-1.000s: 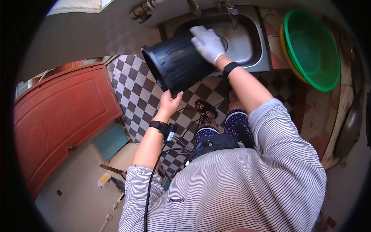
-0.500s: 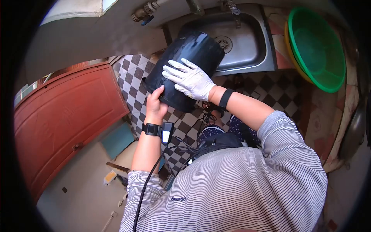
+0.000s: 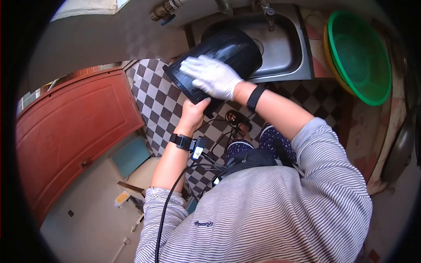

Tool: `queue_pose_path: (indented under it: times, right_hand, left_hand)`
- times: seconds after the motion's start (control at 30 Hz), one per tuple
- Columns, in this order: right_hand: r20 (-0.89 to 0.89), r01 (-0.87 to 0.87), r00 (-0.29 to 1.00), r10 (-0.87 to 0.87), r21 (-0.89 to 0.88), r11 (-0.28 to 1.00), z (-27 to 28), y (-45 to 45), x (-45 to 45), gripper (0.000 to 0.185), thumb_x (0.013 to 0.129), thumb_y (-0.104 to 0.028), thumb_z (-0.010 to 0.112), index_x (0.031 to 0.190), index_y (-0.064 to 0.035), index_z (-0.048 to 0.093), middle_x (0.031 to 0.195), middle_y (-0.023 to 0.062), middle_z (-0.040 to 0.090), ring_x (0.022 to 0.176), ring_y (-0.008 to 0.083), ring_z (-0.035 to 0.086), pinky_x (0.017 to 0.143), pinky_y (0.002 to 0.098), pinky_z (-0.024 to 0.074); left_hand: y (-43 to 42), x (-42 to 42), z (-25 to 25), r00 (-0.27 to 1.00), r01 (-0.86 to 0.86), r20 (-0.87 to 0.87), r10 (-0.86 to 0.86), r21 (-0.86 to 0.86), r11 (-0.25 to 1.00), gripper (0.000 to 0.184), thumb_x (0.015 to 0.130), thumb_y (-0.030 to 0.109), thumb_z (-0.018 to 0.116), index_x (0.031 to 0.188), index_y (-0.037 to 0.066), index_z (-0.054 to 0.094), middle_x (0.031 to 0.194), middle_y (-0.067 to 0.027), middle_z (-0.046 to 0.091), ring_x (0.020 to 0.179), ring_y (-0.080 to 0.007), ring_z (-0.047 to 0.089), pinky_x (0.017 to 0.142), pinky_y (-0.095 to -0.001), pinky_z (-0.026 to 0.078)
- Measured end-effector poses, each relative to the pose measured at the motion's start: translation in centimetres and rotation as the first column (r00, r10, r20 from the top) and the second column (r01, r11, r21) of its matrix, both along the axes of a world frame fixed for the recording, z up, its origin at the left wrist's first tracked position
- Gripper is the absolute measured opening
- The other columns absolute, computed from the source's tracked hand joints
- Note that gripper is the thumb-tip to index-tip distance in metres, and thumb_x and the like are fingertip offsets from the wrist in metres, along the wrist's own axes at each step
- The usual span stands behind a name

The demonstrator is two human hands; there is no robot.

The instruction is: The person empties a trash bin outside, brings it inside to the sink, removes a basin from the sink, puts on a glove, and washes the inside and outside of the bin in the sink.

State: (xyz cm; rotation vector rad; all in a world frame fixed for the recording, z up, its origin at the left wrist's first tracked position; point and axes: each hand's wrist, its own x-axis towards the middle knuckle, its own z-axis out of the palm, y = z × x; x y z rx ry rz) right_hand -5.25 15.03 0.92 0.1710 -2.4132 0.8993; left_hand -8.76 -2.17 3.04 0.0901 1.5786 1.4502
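A wet-looking black bucket (image 3: 230,50) lies tilted on its side, its base end over the sink (image 3: 285,70) and its rim toward the lower left. My bare left hand (image 3: 193,115) grips that rim from below, thumb on the outside and the other fingers mostly hidden. On the bucket's outer wall rests my right hand (image 3: 212,79) in a white glove, slightly blurred, its fingers stretched out flat against the surface. The inside of the bucket is out of sight.
A tap (image 3: 269,17) stands behind the sink. A green basin (image 3: 359,57) leans over a yellow basin (image 3: 326,48) at the right. To the left are a red door (image 3: 83,118) and a checkered floor (image 3: 151,94). Black cables (image 3: 164,210) run from my left wrist.
The bucket has turned, with its base end shifting right over the sink. My left hand has moved right along with the rim, while my gloved hand has slid slightly left across the wall.
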Motion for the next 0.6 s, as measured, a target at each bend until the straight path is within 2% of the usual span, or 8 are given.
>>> queue_pose_path:
  times: [0.13, 0.23, 0.3, 0.33, 0.4, 0.47, 0.53, 0.6]
  right_hand:
    - [0.295, 0.446, 0.862, -0.413, -0.054, 0.893, -3.6, 9.9, 0.1, 0.036, 0.080, -0.032, 0.051, 0.104, -0.0053, 0.053, 0.106, 0.0148, 0.053, 0.100, 0.0337, 0.048, 0.089, 0.0432, 0.0372]
    - [0.334, 0.582, 0.752, -0.568, 0.069, 0.810, -2.7, 8.2, 1.4, 0.040, 0.079, -0.033, 0.051, 0.107, -0.0031, 0.050, 0.112, 0.0169, 0.050, 0.107, 0.0345, 0.045, 0.093, 0.0436, 0.0353]
    - [0.212, 0.373, 0.899, -0.384, 0.092, 0.923, 0.0, 2.6, 2.0, 0.048, 0.079, -0.034, 0.050, 0.115, -0.0020, 0.045, 0.121, 0.0185, 0.042, 0.116, 0.0362, 0.039, 0.102, 0.0472, 0.0282]
    - [0.071, 0.303, 0.951, -0.300, -0.038, 0.952, 0.8, -0.6, 3.1, 0.046, 0.077, -0.030, 0.050, 0.114, -0.0025, 0.046, 0.120, 0.0178, 0.045, 0.115, 0.0349, 0.040, 0.101, 0.0456, 0.0292]
    - [0.043, 0.162, 0.986, -0.160, -0.055, 0.985, 0.2, -0.8, 3.6, 0.045, 0.078, -0.024, 0.050, 0.117, -0.0018, 0.047, 0.125, 0.0175, 0.045, 0.120, 0.0339, 0.039, 0.102, 0.0438, 0.0294]
    - [0.271, 0.314, 0.908, -0.320, 0.068, 0.947, -0.2, 4.4, 3.9, 0.044, 0.082, -0.021, 0.049, 0.121, -0.0008, 0.046, 0.130, 0.0179, 0.043, 0.124, 0.0327, 0.037, 0.103, 0.0420, 0.0287]
    - [0.224, 0.519, 0.829, -0.512, 0.031, 0.854, -6.3, 8.7, 4.3, 0.048, 0.084, -0.023, 0.051, 0.125, 0.0010, 0.042, 0.132, 0.0202, 0.040, 0.124, 0.0366, 0.035, 0.103, 0.0435, 0.0292]
    - [0.264, 0.519, 0.826, -0.498, -0.012, 0.855, -5.0, 6.7, 5.2, 0.053, 0.083, -0.023, 0.053, 0.127, 0.0034, 0.039, 0.133, 0.0219, 0.038, 0.125, 0.0387, 0.034, 0.105, 0.0433, 0.0275]
  left_hand:
    - [1.1, 0.2, 0.7, 0.997, -0.005, -0.074, 0.006, 0.006, 1.000, 0.036, 0.080, -0.001, 0.058, 0.116, -0.003, 0.052, 0.112, -0.0098, 0.058, 0.102, -0.0203, 0.056, 0.091, -0.0330, 0.042]
    - [1.3, 0.3, 0.1, 0.997, 0.028, -0.077, -0.027, 0.008, 1.000, 0.035, 0.081, -0.001, 0.057, 0.116, -0.003, 0.052, 0.112, -0.0092, 0.058, 0.101, -0.0200, 0.056, 0.091, -0.0330, 0.042]
    - [1.5, -0.1, -0.6, 0.997, 0.046, -0.055, -0.045, 0.015, 0.999, 0.036, 0.081, -0.002, 0.056, 0.117, -0.001, 0.052, 0.114, -0.0095, 0.057, 0.103, -0.0208, 0.056, 0.090, -0.0335, 0.044]
    - [1.6, -0.3, -0.9, 0.997, 0.056, -0.047, -0.054, 0.028, 0.998, 0.037, 0.081, -0.002, 0.055, 0.118, -0.001, 0.051, 0.115, -0.0097, 0.057, 0.103, -0.0207, 0.056, 0.090, -0.0337, 0.044]
    - [1.9, -0.2, 0.1, 0.999, 0.045, -0.022, -0.044, 0.049, 0.998, 0.037, 0.082, -0.002, 0.053, 0.118, -0.001, 0.051, 0.115, -0.0099, 0.057, 0.104, -0.0205, 0.056, 0.090, -0.0340, 0.044]
    - [1.5, -0.5, 0.5, 1.000, -0.001, 0.008, 0.001, -0.005, 1.000, 0.034, 0.080, -0.001, 0.057, 0.114, -0.002, 0.054, 0.112, -0.0096, 0.059, 0.102, -0.0203, 0.055, 0.093, -0.0329, 0.041]
    - [1.5, -0.4, 0.7, 1.000, 0.015, -0.009, -0.015, -0.015, 1.000, 0.035, 0.081, -0.001, 0.057, 0.115, -0.003, 0.053, 0.113, -0.0103, 0.058, 0.104, -0.0204, 0.055, 0.094, -0.0327, 0.040]
    - [2.2, 0.1, 0.8, 0.997, 0.024, -0.071, -0.026, -0.027, 0.999, 0.036, 0.080, -0.002, 0.057, 0.116, -0.003, 0.052, 0.114, -0.0106, 0.057, 0.105, -0.0199, 0.054, 0.094, -0.0323, 0.039]
